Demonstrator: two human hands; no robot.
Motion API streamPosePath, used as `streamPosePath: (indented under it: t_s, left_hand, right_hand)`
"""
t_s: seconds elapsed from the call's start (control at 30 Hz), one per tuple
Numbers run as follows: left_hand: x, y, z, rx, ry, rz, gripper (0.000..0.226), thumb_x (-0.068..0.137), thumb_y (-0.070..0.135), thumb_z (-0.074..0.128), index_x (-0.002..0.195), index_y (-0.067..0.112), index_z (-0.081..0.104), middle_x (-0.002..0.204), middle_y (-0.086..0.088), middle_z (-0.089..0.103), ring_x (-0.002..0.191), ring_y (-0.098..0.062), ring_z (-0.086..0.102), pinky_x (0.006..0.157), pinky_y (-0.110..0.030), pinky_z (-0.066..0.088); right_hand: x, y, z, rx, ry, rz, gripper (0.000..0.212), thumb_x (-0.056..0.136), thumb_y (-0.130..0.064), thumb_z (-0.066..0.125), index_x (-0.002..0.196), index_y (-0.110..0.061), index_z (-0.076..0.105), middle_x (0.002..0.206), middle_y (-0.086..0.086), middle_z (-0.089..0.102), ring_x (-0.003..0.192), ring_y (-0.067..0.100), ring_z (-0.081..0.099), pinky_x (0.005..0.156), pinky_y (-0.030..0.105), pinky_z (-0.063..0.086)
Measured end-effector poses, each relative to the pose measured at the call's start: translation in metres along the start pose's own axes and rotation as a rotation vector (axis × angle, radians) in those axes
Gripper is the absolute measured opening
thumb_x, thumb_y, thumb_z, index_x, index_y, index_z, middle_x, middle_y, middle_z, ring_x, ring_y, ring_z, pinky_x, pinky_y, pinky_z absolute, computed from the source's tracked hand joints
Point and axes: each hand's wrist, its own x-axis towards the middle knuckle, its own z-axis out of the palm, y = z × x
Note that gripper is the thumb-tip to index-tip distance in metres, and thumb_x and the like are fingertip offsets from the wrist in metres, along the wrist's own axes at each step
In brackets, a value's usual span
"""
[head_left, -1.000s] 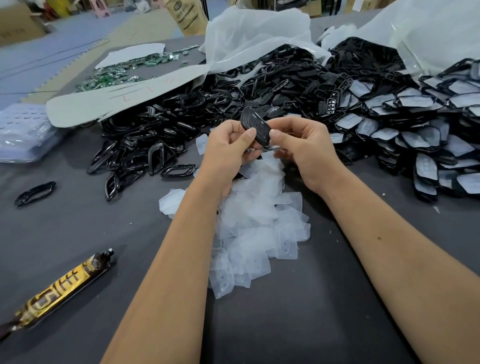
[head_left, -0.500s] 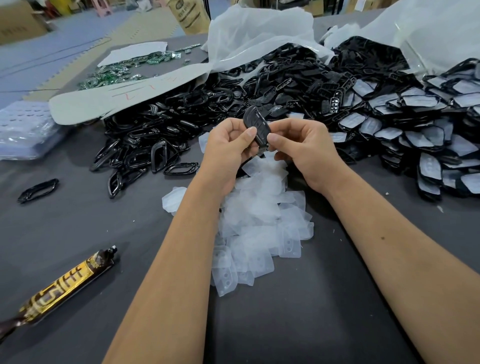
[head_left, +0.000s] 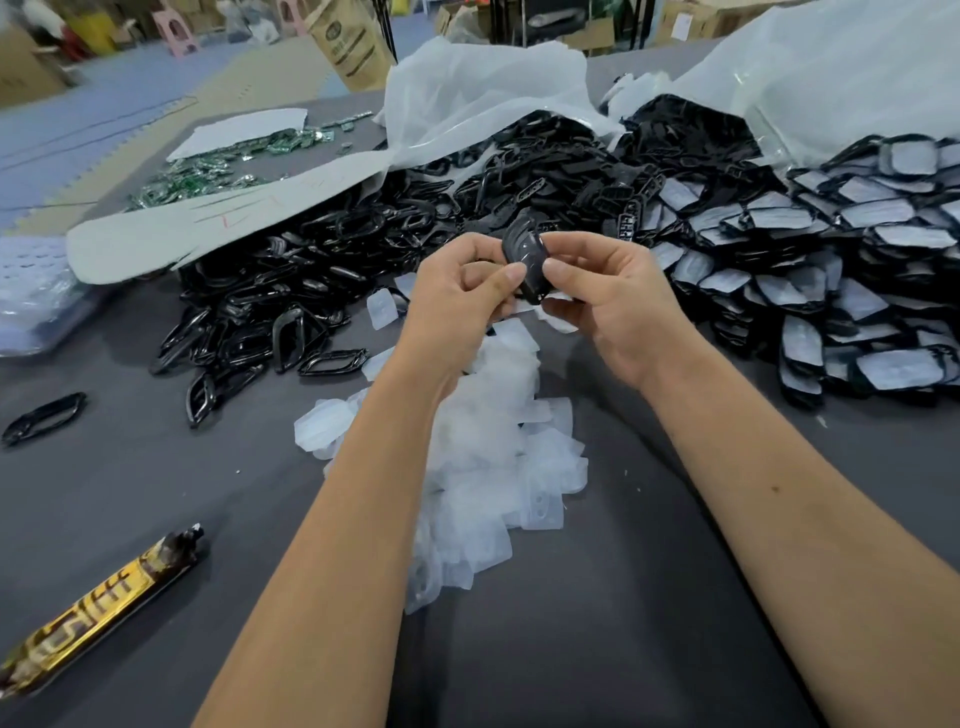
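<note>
The person holds one black key shell (head_left: 523, 257) in the air between both hands, just above the pile of clear pads (head_left: 498, 457) on the grey table (head_left: 130, 493). The left hand (head_left: 462, 296) pinches one side with thumb and curled fingers, and the right hand (head_left: 608, 301) pinches the other side. I think the shell is being fitted or checked. Next, the thumbs should press evenly so that it does not slip.

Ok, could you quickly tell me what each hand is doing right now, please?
Left hand: closed, pinching the black shell.
Right hand: closed, pinching the same black shell.
</note>
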Motion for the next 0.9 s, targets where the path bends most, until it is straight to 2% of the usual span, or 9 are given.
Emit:
streamPosePath:
  t_s: [0.07,0.13,0.23,0.3,0.37,0.47,0.57,0.77,0.9]
  left_hand:
    - [0.01,0.005,0.016,0.04,-0.03,0.014,0.011,0.095,0.0,0.068,0.093,0.01,0.065,0.064,-0.001,0.066,0.059,-0.01,0.056,0.064,-0.022,0.053]
    - [0.02,0.009,0.037,0.129,-0.041,0.04,0.015,0.091,-0.002,0.072,0.1,0.01,0.068,0.065,0.008,0.069,0.062,-0.01,0.059,0.067,-0.026,0.055]
    - [0.028,0.012,0.076,0.285,-0.011,0.099,0.046,0.083,-0.007,0.072,0.122,0.016,0.064,0.097,0.002,0.072,0.078,-0.011,0.062,0.08,-0.029,0.056]
    - [0.024,0.014,0.105,0.443,0.003,0.196,0.058,0.076,-0.01,0.063,0.128,0.015,0.063,0.111,-0.003,0.069,0.092,-0.014,0.061,0.087,-0.026,0.051]
    - [0.02,0.014,0.132,0.584,-0.052,0.279,0.063,0.071,-0.008,0.058,0.129,0.013,0.065,0.118,-0.008,0.067,0.109,-0.023,0.058,0.099,-0.031,0.045]
    - [0.018,0.011,0.166,0.799,-0.15,0.311,0.055,0.075,-0.004,0.057,0.126,0.015,0.068,0.126,-0.007,0.063,0.117,-0.03,0.049,0.101,-0.031,0.036]
    - [0.018,0.01,0.182,0.883,-0.183,0.321,0.043,0.08,-0.002,0.058,0.118,0.012,0.073,0.125,-0.002,0.065,0.117,-0.03,0.048,0.101,-0.033,0.041]
    - [0.014,0.018,0.175,0.78,-0.058,0.339,0.043,0.078,-0.006,0.058,0.112,0.012,0.076,0.116,-0.007,0.069,0.115,-0.031,0.051,0.098,-0.035,0.043]
    - [0.022,0.018,0.146,0.846,0.054,0.222,0.032,0.084,0.005,0.06,0.11,0.015,0.076,0.116,-0.01,0.069,0.116,-0.033,0.053,0.096,-0.038,0.045]
  right_hand:
    - [-0.003,-0.01,-0.016,-0.154,0.066,-0.108,0.026,0.095,0.005,0.066,0.099,-0.017,0.078,0.092,0.008,0.078,0.085,0.02,0.07,0.075,0.032,0.059]
    - [-0.004,-0.019,-0.036,-0.424,0.138,-0.238,0.026,0.092,0.005,0.069,0.097,-0.019,0.078,0.091,0.004,0.078,0.082,0.015,0.071,0.077,0.027,0.06]
    - [-0.006,-0.033,-0.064,-0.889,0.232,-0.363,0.025,0.088,0.001,0.071,0.101,-0.019,0.08,0.094,-0.004,0.076,0.084,0.008,0.069,0.081,0.016,0.053]
    - [-0.01,-0.037,-0.083,-1.16,0.309,-0.408,0.027,0.088,0.001,0.067,0.106,-0.013,0.081,0.102,0.005,0.076,0.094,0.02,0.069,0.09,0.029,0.053]
    - [-0.015,-0.039,-0.101,-1.314,0.397,-0.402,0.029,0.091,0.0,0.061,0.111,-0.011,0.08,0.106,0.012,0.072,0.103,0.032,0.065,0.091,0.041,0.052]
    - [-0.022,-0.041,-0.126,-1.443,0.458,-0.339,0.027,0.094,-0.004,0.059,0.109,-0.009,0.08,0.108,0.015,0.07,0.106,0.037,0.06,0.086,0.041,0.051]
    - [-0.023,-0.045,-0.136,-1.526,0.37,-0.225,0.026,0.094,-0.007,0.06,0.11,-0.012,0.081,0.11,0.015,0.073,0.108,0.036,0.061,0.092,0.041,0.052]
    - [-0.015,-0.061,-0.124,-1.441,0.432,-0.256,0.024,0.092,-0.012,0.062,0.103,-0.016,0.082,0.102,0.01,0.078,0.101,0.033,0.067,0.087,0.037,0.053]
    - [0.006,-0.059,-0.087,-1.437,0.309,-0.261,0.024,0.09,-0.013,0.062,0.102,-0.019,0.082,0.103,0.009,0.077,0.104,0.033,0.067,0.09,0.039,0.054]
